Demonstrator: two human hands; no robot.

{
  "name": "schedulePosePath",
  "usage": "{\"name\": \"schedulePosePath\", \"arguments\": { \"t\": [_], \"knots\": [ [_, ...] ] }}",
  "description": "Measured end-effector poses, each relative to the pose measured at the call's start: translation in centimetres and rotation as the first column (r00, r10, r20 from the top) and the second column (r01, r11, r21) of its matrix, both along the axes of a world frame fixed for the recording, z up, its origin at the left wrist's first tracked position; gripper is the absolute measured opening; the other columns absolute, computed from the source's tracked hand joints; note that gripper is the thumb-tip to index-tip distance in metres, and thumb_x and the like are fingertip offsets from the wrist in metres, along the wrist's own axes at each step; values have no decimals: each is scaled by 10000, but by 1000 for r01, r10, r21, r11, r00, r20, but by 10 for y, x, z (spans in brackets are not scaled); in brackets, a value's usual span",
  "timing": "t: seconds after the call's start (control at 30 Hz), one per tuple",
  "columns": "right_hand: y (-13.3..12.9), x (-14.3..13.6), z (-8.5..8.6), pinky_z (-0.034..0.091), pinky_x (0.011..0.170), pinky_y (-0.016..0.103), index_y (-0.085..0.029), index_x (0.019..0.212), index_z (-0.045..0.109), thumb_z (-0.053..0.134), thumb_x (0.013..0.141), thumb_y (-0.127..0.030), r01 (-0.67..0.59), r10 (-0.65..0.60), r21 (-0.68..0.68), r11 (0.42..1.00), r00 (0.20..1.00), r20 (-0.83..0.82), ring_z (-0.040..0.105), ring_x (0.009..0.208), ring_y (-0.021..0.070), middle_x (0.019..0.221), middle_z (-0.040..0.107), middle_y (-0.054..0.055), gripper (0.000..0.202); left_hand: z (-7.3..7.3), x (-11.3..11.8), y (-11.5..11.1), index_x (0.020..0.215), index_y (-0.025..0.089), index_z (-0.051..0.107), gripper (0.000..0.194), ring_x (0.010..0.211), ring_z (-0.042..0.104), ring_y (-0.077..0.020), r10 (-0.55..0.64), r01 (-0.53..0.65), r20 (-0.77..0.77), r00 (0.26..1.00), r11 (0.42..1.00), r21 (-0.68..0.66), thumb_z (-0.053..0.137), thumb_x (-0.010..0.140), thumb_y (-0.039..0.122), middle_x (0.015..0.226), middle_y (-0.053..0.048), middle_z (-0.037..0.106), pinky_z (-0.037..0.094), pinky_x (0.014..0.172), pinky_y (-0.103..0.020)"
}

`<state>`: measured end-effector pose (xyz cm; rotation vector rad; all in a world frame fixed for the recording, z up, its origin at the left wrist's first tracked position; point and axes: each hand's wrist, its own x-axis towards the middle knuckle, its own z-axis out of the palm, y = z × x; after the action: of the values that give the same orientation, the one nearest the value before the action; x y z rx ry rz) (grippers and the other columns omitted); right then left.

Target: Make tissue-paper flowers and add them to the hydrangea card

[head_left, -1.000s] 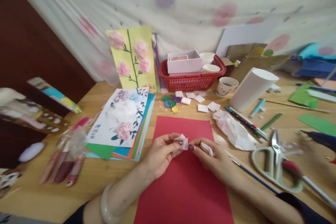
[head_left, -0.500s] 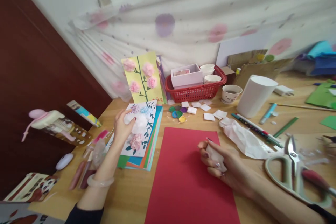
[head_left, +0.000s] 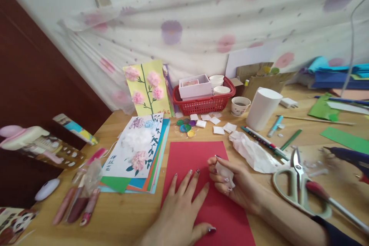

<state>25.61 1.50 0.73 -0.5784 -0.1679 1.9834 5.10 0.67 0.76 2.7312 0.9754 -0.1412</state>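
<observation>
A sheet of red paper (head_left: 191,155) lies in front of me on the wooden table. My left hand (head_left: 181,209) rests on its lower part, fingers spread and holding nothing. Above the sheet's right edge, my right hand (head_left: 240,184) curls its fingers round a small whitish wad (head_left: 225,173); I cannot make out its material. Fluffy white cotton (head_left: 137,138) sits on a white sheet with flower pictures (head_left: 115,161), which tops a stack of coloured papers (head_left: 163,138) to the left.
Behind the red paper stand a red basket (head_left: 201,104), a paper cup (head_left: 240,106) and a white roll (head_left: 263,108). Small white squares (head_left: 219,130) and paint pots (head_left: 184,126) lie before them. Shears (head_left: 298,184) and a glue gun (head_left: 348,157) are on the right.
My left hand has let go of the cotton on the flower sheet and come down right onto the red paper. The right hand keeps its wad. The view has shifted slightly right.
</observation>
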Motion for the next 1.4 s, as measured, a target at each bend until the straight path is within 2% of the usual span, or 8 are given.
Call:
{"name": "schedulePosePath", "arguments": {
  "t": [0.13, 0.2, 0.27, 0.4, 0.53, 0.9, 1.23, 1.4],
  "knots": [
    [-1, 0, -1, 329, 417, 150, -96, 864, 674, 784, 721, -193, 62, -61, 47, 997, 998, -18, 440, 485, 38, 684, 568, -11, 205, 8, 16, 5, 1437, 205, 418, 699, 1384, 353, -414, 68, -74, 89, 994, 995, 67, 516, 866, 596, 1517, -212, 364, 342, 1057, -659],
    [0, 0, -2, 421, 503, 176, -107, 885, 674, 758, 756, -215, 78, -78, 55, 995, 997, -7, 543, 566, 73, 735, 618, 10, 188, 13, 21, 11, 1324, 168, 529, 524, 1286, 493, -366, 95, -119, 240, 966, 989, 86, 533, 903, 480, 1399, -196, 528, 410, 1034, -582],
    [0, 0, -2, 489, 619, 211, -116, 899, 670, 713, 806, -232, 70, -70, 38, 997, 998, 3, 632, 704, 118, 807, 667, 39, 154, 18, 25, 19, 1134, 157, 614, 267, 1091, 614, -269, 103, -161, 456, 884, 983, 90, 523, 932, 306, 1154, -135, 675, 484, 954, -455],
    [-1, -5, -3, 502, 650, 233, -115, 898, 658, 638, 874, -273, 53, -53, 16, 998, 999, -10, 666, 757, 146, 847, 699, 71, 161, 22, 33, 28, 851, 180, 630, 32, 860, 606, -192, -28, -114, 725, 688, 983, 147, 610, 875, 183, 842, -44, 667, 477, 801, -342],
    [-5, -10, -3, 508, 675, 248, -122, 971, 649, 569, 929, -316, 71, -71, -1, 997, 997, 9, 647, 681, 127, 804, 698, 48, 214, 21, 43, 25, 861, 185, 651, 203, 835, 579, -220, -47, -83, 730, 682, 986, 141, 776, 729, 277, 863, -49, 653, 430, 768, -370],
    [-11, -14, -1, 440, 966, 374, -150, 1050, 635, 629, 892, -337, 4, -4, 71, 998, 1000, 8, 641, 962, 192, 908, 696, 42, 245, 18, 45, 26, 769, 192, 593, 79, 845, 561, -196, 81, -20, 755, 651, 996, -89, 584, 809, 124, 827, -24, 646, 371, 803, -372],
    [-13, -16, 4, 462, 922, 356, -177, 1053, 655, 627, 894, -347, -18, 13, 97, 995, 998, 56, 644, 881, 180, 833, 683, 18, 234, 20, 52, 20, 760, 205, 570, 95, 938, 498, -236, 149, -114, 656, 740, 989, -95, 642, 804, 249, 899, -27, 620, 307, 842, -413],
    [-13, -14, 1, 478, 840, 315, -172, 1065, 648, 673, 859, -352, 2, -6, 63, 998, 998, 56, 643, 832, 154, 910, 697, 33, 274, 22, 43, 24, 766, 208, 536, 122, 913, 493, -214, 160, -59, 707, 689, 984, -166, 521, 882, 174, 844, -19, 608, 334, 841, -386]
  ]
}}
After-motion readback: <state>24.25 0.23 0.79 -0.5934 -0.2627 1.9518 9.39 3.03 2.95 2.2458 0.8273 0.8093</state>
